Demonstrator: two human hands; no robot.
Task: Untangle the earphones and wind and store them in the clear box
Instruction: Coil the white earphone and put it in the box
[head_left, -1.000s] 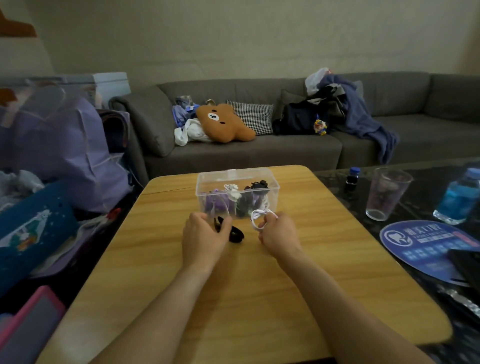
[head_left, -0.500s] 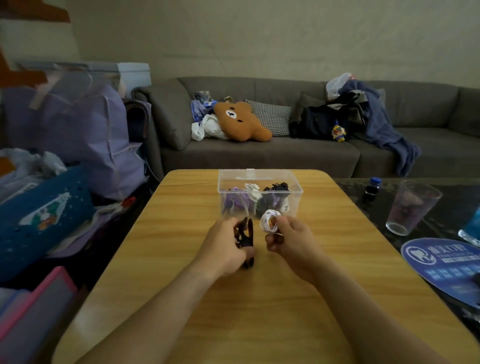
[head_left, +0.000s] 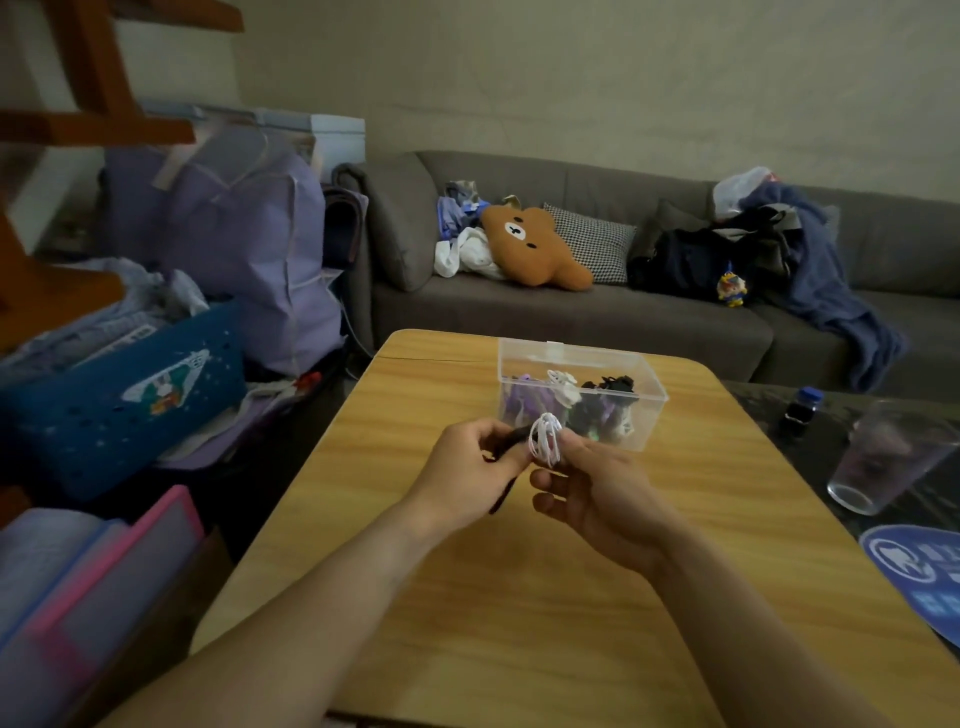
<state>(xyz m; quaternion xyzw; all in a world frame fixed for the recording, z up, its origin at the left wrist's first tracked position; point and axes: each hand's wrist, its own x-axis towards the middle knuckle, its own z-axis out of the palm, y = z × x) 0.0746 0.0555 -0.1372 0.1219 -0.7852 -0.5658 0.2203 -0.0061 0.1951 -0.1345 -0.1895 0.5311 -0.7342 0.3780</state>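
A coil of white earphone cable (head_left: 544, 446) is held up between my two hands above the wooden table (head_left: 545, 613). My right hand (head_left: 597, 493) pinches the coil from the right. My left hand (head_left: 470, 475) grips a black strap-like piece (head_left: 506, 475) whose end hangs down below the fingers, right beside the coil. Just behind my hands stands the clear box (head_left: 579, 395), lid off, with purple, white and black wound earphones inside.
A grey sofa (head_left: 571, 322) with a bear cushion and clothes runs behind the table. To the right, a dark glass table carries a plastic cup (head_left: 883, 457), a small bottle (head_left: 802, 410) and a blue round fan. Bags and bins crowd the left side.
Both hands have risen off the table and come together. The black piece was picked up by my left hand and now sits against the white coil.
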